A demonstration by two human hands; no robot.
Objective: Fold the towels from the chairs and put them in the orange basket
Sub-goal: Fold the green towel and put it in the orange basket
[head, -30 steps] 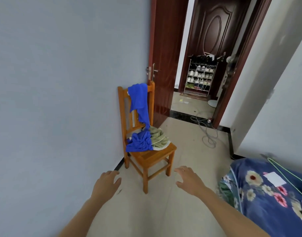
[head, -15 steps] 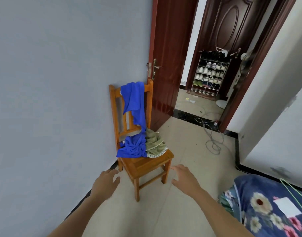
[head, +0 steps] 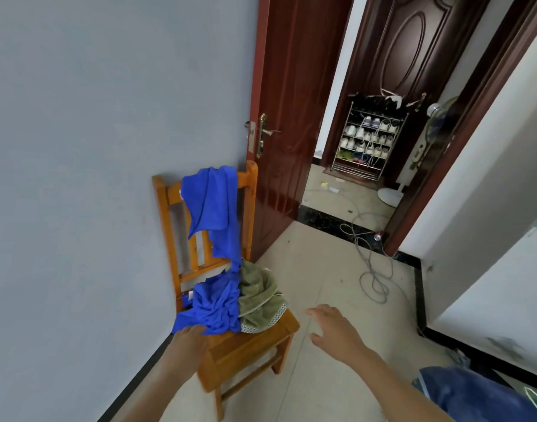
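A wooden chair [head: 252,345] stands against the grey wall. A blue towel [head: 214,208] hangs over its backrest and bunches on the seat. An olive-green towel [head: 258,296] lies crumpled on the seat beside it. My left hand [head: 188,345] reaches over the seat's front left corner, fingertips at the lower edge of the blue towel, holding nothing. My right hand [head: 334,332] hovers to the right of the seat with fingers spread and empty. No orange basket is in view.
An open red-brown door [head: 285,117] stands just behind the chair. A grey cable [head: 373,269] lies coiled on the tiled floor near the doorway. A shoe rack [head: 367,138] and fan base stand beyond. A blue floral bedcover [head: 474,394] is at bottom right.
I have come closer to the chair. My left hand moved forward from the floor area to the edge of the blue towel; my right hand advanced beside the seat.
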